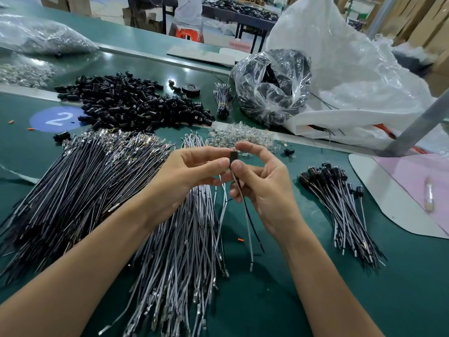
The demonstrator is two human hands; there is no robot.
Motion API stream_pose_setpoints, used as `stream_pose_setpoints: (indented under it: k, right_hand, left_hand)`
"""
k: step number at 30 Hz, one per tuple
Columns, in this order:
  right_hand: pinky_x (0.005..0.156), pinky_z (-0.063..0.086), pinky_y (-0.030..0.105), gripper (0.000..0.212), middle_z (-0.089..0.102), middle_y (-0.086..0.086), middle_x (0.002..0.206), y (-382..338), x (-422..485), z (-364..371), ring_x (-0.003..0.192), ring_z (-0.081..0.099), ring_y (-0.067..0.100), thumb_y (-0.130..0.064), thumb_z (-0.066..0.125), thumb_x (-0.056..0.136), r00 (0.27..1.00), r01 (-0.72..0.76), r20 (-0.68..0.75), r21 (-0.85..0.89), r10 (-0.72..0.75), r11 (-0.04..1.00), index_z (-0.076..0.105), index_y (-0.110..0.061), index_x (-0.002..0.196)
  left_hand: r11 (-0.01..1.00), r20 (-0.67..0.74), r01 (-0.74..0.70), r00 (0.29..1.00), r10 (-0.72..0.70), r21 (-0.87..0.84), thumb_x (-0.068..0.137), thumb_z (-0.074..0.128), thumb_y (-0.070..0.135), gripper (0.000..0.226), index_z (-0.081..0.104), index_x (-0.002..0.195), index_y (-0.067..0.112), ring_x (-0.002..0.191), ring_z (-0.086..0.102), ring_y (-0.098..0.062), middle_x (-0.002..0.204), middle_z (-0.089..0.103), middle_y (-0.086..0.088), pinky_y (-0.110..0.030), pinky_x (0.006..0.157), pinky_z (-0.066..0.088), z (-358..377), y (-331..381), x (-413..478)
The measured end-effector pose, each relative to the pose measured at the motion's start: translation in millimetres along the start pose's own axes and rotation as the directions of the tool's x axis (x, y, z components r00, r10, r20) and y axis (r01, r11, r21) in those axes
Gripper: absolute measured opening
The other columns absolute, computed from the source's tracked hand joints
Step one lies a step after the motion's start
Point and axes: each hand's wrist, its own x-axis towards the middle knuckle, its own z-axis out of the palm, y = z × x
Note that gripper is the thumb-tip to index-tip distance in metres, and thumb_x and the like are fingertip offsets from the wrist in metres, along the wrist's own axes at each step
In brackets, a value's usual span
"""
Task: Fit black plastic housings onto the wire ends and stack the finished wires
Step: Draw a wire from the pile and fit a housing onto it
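Above table (267, 300) | black housing (233, 158) pinched between left hand (184, 173) and right hand (267, 188) fingers (245, 148) | wires (246, 215) apparently inserted

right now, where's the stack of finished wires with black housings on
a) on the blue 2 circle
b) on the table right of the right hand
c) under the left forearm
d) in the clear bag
b: the finished wires lie on the table to the right of the right hand, apart from it; that hand pinches a wire pair, the left hand its housing.
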Motion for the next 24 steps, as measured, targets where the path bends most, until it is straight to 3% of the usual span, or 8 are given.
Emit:
stream_pose_setpoints:
  k: [3, 6, 9, 15, 19, 24]
  right_hand:
    - [0.048, 0.048, 0.022, 0.051, 0.071, 0.008, 0.069, 1.0, -0.4, 0.5, 0.05, 0.062, 0.015, -0.022, 0.075, 0.075, 0.998, 0.022, 0.052, -0.024, -0.02, 0.999, 0.053, -0.011, 0.12]
    - [0.052, 0.05, 0.023, 0.047, 0.073, 0.01, 0.073, 0.6, 0.3, 2.2, 0.056, 0.064, 0.016, -0.018, 0.075, 0.074, 0.998, 0.031, 0.05, -0.068, -0.028, 0.997, 0.058, -0.01, 0.117]
    - [0.053, 0.051, 0.022, 0.033, 0.075, 0.011, 0.076, 0.2, 0.6, 3.7, 0.06, 0.069, 0.018, -0.014, 0.074, 0.073, 0.999, 0.04, 0.015, -0.11, -0.039, 0.993, 0.065, -0.012, 0.105]
    - [0.054, 0.052, 0.022, 0.032, 0.074, 0.011, 0.074, 2.9, 0.3, 6.5, 0.062, 0.072, 0.02, -0.01, 0.073, 0.074, 0.998, 0.054, -0.019, -0.146, -0.057, 0.988, 0.062, -0.008, 0.104]
    - [0.054, 0.052, 0.022, 0.035, 0.074, 0.011, 0.074, 3.2, -1.0, 8.1, 0.062, 0.072, 0.022, -0.013, 0.073, 0.074, 0.996, 0.089, -0.011, -0.124, -0.091, 0.988, 0.059, -0.009, 0.106]
    - [0.055, 0.054, 0.023, 0.029, 0.075, 0.011, 0.075, 5.3, -1.5, 6.9, 0.064, 0.073, 0.022, 0.002, 0.07, 0.083, 0.99, 0.136, -0.015, -0.104, -0.138, 0.985, 0.059, -0.01, 0.108]
  left_hand:
    - [1.0, 0.046, -0.002, 0.999, 0.002, -0.008, 0.08, 0.073, 0.024, 0.033, 0.072, 0.106, 0.003, 0.089, 0.063, -0.032, 0.101, 0.067, -0.032, -0.049, 0.09, 0.051, -0.3, 0.0, -0.6]
    - [0.995, -0.006, -0.053, 0.999, 0.053, -0.085, 0.078, 0.07, 0.02, 0.022, 0.073, 0.095, 0.006, 0.083, 0.066, -0.019, 0.09, 0.073, -0.009, -0.032, 0.081, 0.057, -1.4, 0.5, 0.9]
    - [0.99, -0.036, -0.094, 0.995, 0.091, -0.101, 0.074, 0.073, 0.021, 0.014, 0.078, 0.087, 0.018, 0.085, 0.066, -0.014, 0.091, 0.074, -0.001, -0.029, 0.085, 0.054, -3.9, 0.6, 3.0]
    - [0.982, -0.085, -0.16, 0.985, 0.152, -0.096, 0.065, 0.078, 0.027, 0.019, 0.08, 0.084, 0.023, 0.083, 0.069, -0.009, 0.09, 0.076, 0.002, -0.021, 0.078, 0.055, -1.6, -0.2, 3.5]
    - [0.982, -0.059, -0.171, 0.984, 0.166, -0.085, 0.072, 0.076, 0.017, 0.018, 0.077, 0.09, 0.014, 0.079, 0.07, -0.013, 0.087, 0.076, -0.006, -0.021, 0.074, 0.055, 3.3, -4.4, 2.3]
    - [0.981, -0.046, -0.17, 0.985, 0.167, -0.094, 0.072, 0.073, 0.021, 0.025, 0.075, 0.096, 0.016, 0.08, 0.07, -0.016, 0.087, 0.076, -0.008, -0.023, 0.074, 0.055, 6.2, -1.2, 0.6]
